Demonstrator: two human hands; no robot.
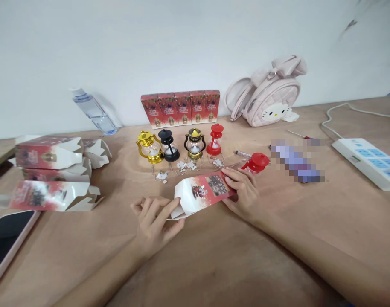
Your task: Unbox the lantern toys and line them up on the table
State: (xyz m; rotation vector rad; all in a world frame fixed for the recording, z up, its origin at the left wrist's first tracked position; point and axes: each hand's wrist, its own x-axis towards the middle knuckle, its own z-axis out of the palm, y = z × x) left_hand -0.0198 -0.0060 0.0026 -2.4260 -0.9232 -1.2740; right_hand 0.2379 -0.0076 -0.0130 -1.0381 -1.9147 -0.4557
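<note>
A red and white printed cardboard box lies tilted between my hands above the table, its white flaps toward the left. My right hand grips the box's right end, fingers on top and thumb partly hidden. At the left end, my left hand has its index finger and thumb on the flap, with the other fingers curled. Just beyond my right hand, a red mini lantern lies partly covered. Behind the box stand a gold lantern, a black lantern, a black-and-gold lantern and another red lantern.
Small wire handles and white pieces lie before the lanterns. Closed red boxes line the wall. Open boxes and a phone are left. A bottle, pink bag and power strip stand around.
</note>
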